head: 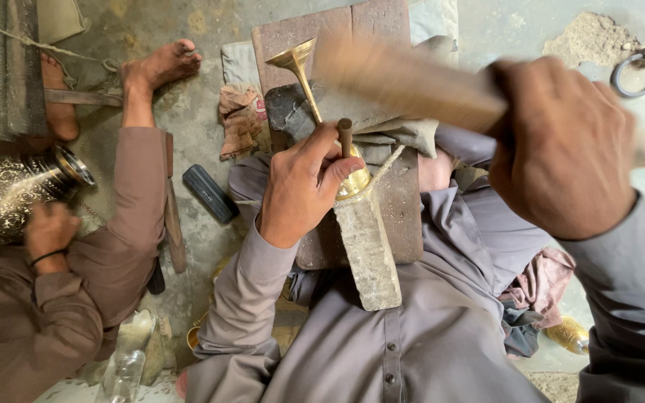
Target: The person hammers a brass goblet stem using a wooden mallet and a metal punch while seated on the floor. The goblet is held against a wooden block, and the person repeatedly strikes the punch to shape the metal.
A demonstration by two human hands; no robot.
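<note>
Floor (509, 30): rough grey concrete, on which both people sat.
Co-worker (54, 298): a person in brown clothing sat at the wearer's left, one bare foot (162, 66) stretched out on the floor, one hand (48, 231) resting against an engraved metal vessel (9, 190).
Board (352, 45): a dark, worn slab lay lengthwise across the wearer's lap and served as the surface for the work.
Stone block (367, 250): a pale elongated bar lay on the board, its near end over the grey shirt.
Mallet (404, 78): a wooden tool, heavily blurred, was held above the board.
Right hand (561, 149): closed in a fist around the mallet handle, raised at the right of the view.
Left hand (300, 186): closed, fingers pinching the punch upright against the brass piece.
Brass piece (304, 71): a slender golden stem with a flared trumpet end pointing away from the wearer; its near end lay on the top of the stone block under the left hand.
Cloth (240, 112): crumpled rags lay just beside the board's far left edge.
Dark case (209, 194): a small oblong box lay on the floor between the two people.
Iron ring (636, 71): lay on the floor at far right.
Punch (346, 136): a short brown rod, standing between the left thumb and fingers.
</note>
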